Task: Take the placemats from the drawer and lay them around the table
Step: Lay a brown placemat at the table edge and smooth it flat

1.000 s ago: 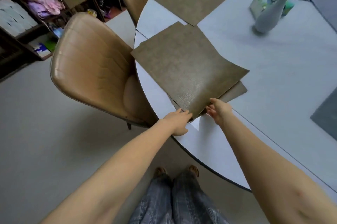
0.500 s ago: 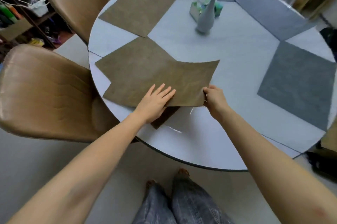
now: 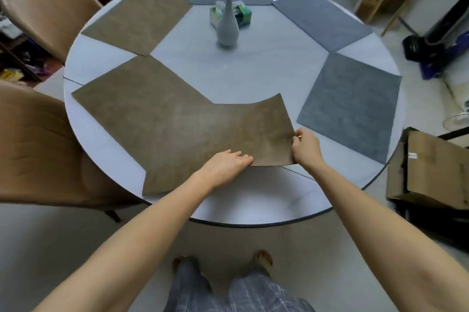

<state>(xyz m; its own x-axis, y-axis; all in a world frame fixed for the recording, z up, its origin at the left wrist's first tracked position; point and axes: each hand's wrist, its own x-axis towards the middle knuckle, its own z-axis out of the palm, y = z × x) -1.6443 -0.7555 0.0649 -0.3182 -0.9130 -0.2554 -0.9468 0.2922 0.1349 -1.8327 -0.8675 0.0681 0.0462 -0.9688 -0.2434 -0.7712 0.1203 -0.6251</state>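
Two brown placemats overlap at the near left of the round white table (image 3: 253, 200). The lower brown placemat (image 3: 127, 118) lies flat. The upper brown placemat (image 3: 256, 131) is offset to the right with its far edge curled up. My right hand (image 3: 305, 146) pinches the upper mat's near right corner. My left hand (image 3: 228, 164) rests flat on the lower mat, fingertips at the upper mat's near edge. Another brown placemat (image 3: 137, 19) lies at the far left. Three grey placemats (image 3: 350, 103) lie around the far and right sides.
A grey vase (image 3: 228, 27) and a tissue pack (image 3: 245, 14) stand at the table's centre. Two tan chairs (image 3: 38, 149) stand against the left side. A cardboard box (image 3: 429, 169) sits on the floor at right, with cluttered shelves behind.
The upper brown mat has slid rightward off the lower one in my right hand. My left hand went from the mat's corner to lying flat on the lower mat.
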